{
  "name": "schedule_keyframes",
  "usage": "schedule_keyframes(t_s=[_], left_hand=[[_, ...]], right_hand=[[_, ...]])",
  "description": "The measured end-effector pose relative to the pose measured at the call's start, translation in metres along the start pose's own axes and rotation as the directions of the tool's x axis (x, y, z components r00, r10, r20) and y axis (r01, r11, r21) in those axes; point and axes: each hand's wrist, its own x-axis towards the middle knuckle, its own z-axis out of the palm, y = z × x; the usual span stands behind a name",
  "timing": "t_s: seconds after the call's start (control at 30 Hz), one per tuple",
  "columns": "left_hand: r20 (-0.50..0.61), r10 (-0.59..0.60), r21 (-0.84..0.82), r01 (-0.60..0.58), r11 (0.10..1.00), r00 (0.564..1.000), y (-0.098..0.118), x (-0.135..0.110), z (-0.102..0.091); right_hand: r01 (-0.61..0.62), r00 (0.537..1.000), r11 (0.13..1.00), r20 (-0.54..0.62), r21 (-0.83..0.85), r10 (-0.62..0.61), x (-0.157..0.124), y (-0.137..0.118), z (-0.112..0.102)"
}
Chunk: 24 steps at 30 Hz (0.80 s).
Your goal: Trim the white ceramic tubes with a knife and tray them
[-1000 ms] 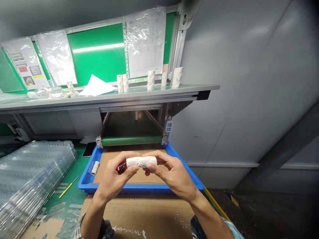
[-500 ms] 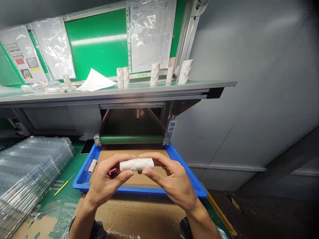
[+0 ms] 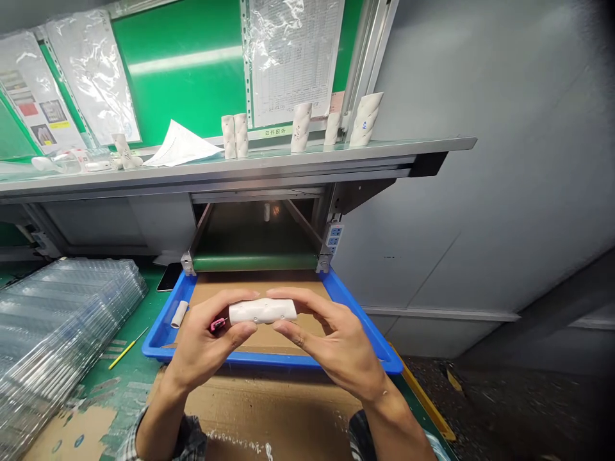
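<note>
Between both hands a short white tube with small raised marks lies sideways above the blue tray. My left hand grips its left end between thumb and fingers. A small pink tool with a thin metal tip also sits in the left palm, mostly hidden. My right hand pinches the tube's right end in the same way. Another white tube rests inside the tray at its left side. Cardboard lines the tray's bottom.
A green conveyor belt ends over the tray, a small white piece far back on it. Stacked clear plastic trays stand left, beside a yellow pen-like tool and a phone. Several white tubes stand on the shelf above.
The white tube has turned slightly about its length, so different marks face me. Both hands keep their grip. The camera view has shifted a little.
</note>
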Motion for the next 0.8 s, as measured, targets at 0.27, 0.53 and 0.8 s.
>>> schedule_keyframes(t_s=[0.27,0.53,0.8], left_hand=[[-0.018,0.014,-0.002,-0.014,1.000,1.000,-0.001,-0.002,0.000],[-0.053,0.002,0.074,0.002,0.997,0.999,-0.002,-0.001,0.001],[-0.014,-0.002,0.309,0.007,0.951,1.000,0.006,-0.006,0.011]], right_hand=[[-0.083,0.997,0.980,0.017,0.181,0.082,-0.005,0.011,0.003],[-0.019,0.997,1.000,0.073,-0.012,0.020,-0.002,0.007,-0.003],[0.279,0.955,0.909,0.187,-0.310,-0.229,-0.001,0.016,0.009]])
